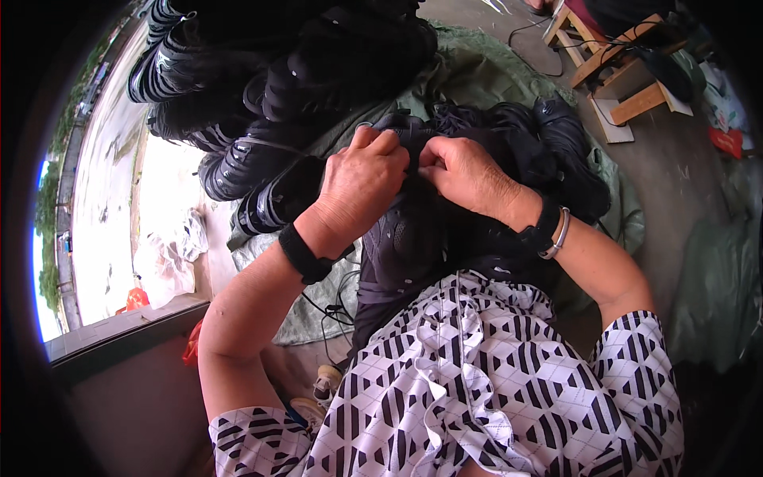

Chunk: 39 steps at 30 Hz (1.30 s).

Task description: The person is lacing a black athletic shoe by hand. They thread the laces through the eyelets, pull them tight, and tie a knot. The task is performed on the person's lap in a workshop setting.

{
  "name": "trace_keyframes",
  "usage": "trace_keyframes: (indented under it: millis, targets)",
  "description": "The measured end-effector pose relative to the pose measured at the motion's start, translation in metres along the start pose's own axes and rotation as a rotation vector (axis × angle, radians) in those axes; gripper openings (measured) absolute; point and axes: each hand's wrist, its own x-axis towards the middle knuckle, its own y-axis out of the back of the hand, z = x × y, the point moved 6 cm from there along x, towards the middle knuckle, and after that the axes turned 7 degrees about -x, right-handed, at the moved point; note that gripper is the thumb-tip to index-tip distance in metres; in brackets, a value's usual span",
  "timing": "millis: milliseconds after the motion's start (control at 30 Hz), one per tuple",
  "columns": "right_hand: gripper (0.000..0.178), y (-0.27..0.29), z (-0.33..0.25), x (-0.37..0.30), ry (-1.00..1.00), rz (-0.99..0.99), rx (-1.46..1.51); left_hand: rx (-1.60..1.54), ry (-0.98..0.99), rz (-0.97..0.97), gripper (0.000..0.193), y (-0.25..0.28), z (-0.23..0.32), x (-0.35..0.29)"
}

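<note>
Over my lap lies a dark fabric piece that looks like a black shoe upper (401, 242). My left hand (359, 181) is closed at its far end, fingers curled and pinching the black material. Close beside it, my right hand (470, 176) also pinches the dark material between thumb and bent fingers. The fingertips of both hands nearly meet, and what lies right between them is too dark to make out. Beyond and left of my hands, black uppers are nested in large stacked bundles (254, 159). Another bundle of black uppers (556, 135) lies on the right.
A green-grey woven sheet (477, 60) spreads beneath the bundles. Wooden stools (628, 79) stand at the far right, with a cable on the floor. White plastic bags (171, 258) sit by the left opening. A dark cord (330, 306) hangs near my left leg.
</note>
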Motion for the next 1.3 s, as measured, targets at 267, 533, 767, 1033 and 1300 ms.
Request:
trace_keyframes:
  millis: [267, 533, 767, 1033, 1300]
  targets:
    - [0.008, 0.003, -0.007, -0.003, 0.164, 0.085, -0.136, 0.072, -0.052, -0.037, 0.006, 0.0, 0.004, 0.003]
    - [0.011, -0.003, 0.002, 0.003, 0.133, 0.03, -0.063, 0.239, -0.21, -0.092, 0.009, -0.008, 0.007, 0.004]
    - [0.012, 0.01, 0.0, 0.004, 0.228, -0.026, -0.011, 0.315, -0.39, -0.07, 0.011, 0.001, 0.021, 0.016]
    - [0.041, 0.033, -0.009, -0.019, 0.21, -0.022, -0.226, 0.134, -0.206, -0.117, 0.039, 0.046, 0.018, 0.006]
    - [0.016, 0.022, -0.003, -0.019, 0.177, 0.039, -0.114, 0.07, -0.145, -0.149, 0.018, 0.016, 0.011, 0.003]
